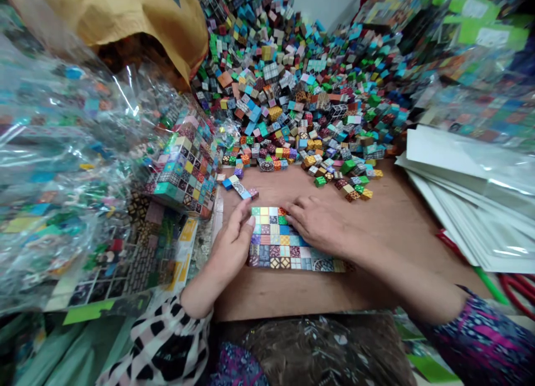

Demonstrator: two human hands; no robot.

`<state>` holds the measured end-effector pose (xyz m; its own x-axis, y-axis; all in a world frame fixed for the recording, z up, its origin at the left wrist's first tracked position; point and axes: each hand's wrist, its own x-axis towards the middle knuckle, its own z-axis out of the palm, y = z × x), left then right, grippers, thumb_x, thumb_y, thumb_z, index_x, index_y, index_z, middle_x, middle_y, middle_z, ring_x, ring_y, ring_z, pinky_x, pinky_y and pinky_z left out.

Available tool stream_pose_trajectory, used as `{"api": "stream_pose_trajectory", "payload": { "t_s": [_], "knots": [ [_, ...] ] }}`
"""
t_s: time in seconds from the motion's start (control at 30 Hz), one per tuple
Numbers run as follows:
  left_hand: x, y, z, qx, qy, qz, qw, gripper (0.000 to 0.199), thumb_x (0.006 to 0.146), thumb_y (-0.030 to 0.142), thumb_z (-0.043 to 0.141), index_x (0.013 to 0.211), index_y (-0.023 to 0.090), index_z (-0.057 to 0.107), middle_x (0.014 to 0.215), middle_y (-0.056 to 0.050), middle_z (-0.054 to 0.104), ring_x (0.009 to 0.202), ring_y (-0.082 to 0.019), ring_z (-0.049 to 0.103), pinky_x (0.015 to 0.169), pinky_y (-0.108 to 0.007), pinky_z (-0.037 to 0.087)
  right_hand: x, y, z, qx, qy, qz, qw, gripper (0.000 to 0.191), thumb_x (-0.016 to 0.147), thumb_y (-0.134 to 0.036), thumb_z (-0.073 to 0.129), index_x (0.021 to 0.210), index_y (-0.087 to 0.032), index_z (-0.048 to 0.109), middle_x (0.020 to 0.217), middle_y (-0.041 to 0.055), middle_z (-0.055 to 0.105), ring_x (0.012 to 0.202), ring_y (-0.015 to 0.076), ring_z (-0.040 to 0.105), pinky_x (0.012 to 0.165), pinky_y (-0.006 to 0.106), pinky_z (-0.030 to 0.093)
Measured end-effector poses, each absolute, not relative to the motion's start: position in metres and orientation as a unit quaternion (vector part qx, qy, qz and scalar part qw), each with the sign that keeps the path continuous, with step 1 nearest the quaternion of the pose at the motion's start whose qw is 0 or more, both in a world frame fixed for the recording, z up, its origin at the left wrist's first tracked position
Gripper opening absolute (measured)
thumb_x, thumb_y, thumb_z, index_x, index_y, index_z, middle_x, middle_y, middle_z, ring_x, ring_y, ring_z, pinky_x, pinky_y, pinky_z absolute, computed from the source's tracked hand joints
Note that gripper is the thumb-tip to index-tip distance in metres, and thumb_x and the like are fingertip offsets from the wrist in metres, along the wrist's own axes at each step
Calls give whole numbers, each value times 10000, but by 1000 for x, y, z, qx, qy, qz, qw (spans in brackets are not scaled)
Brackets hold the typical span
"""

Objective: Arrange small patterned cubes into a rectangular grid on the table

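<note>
A flat layer of small patterned cubes (pixel 273 238), set in close rows, lies on the brown board in front of me. My left hand (pixel 232 235) grips its left edge, with the thumb at the upper left corner and the fingers close together along the side. My right hand (pixel 315 221) lies across the right part of the layer, fingers stretched out and fingertips at the far edge beside an orange cube. The right thumb and some of the cubes are hidden under that hand. Just beyond the left fingers rest a few loose cubes (pixel 240 189).
A large heap of loose cubes (pixel 292 85) rises behind the brown board (pixel 288 294). To the left stand a stacked block of cubes (pixel 184 168) and clear plastic bags (pixel 83 152). White sheets (pixel 451 191) and red-handled scissors (pixel 516 291) lie at the right.
</note>
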<state>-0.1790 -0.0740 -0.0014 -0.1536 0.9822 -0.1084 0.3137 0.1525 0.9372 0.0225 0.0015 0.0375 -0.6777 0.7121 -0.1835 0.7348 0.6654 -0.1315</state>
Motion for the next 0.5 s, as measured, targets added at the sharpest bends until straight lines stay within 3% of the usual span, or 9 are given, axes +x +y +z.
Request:
{"api": "stream_pose_trajectory", "payload": {
  "t_s": [0.23, 0.33, 0.5],
  "knots": [
    [-192, -47, 3, 503, 711, 409, 271, 493, 883, 193, 519, 1375, 165, 501, 1292, -128, 641, 1191, -243, 601, 1086, -460, 415, -19, 43, 53, 388, 919, -65, 30, 422, 986, -473, 354, 1094, -207, 664, 1103, 136, 653, 1010, 290, 591, 845, 418, 441],
    [-196, -36, -5, 470, 730, 425, 258, 535, 858, 149, 522, 1390, 177, 483, 1339, -132, 606, 1208, -248, 588, 1081, -466, 425, -46, 51, 63, 418, 902, -101, 46, 452, 935, -550, 414, 1167, -231, 636, 1109, 122, 663, 936, 292, 612, 787, 433, 454],
    [-201, -28, -17, 458, 749, 430, 209, 556, 817, 122, 545, 1370, 165, 507, 1421, -146, 525, 1312, -262, 498, 1132, -447, 374, -70, 36, 101, 467, 867, -158, 79, 465, 899, -504, 522, 1229, -188, 609, 1178, 131, 651, 943, 287, 612, 754, 387, 453]
  ]
}}
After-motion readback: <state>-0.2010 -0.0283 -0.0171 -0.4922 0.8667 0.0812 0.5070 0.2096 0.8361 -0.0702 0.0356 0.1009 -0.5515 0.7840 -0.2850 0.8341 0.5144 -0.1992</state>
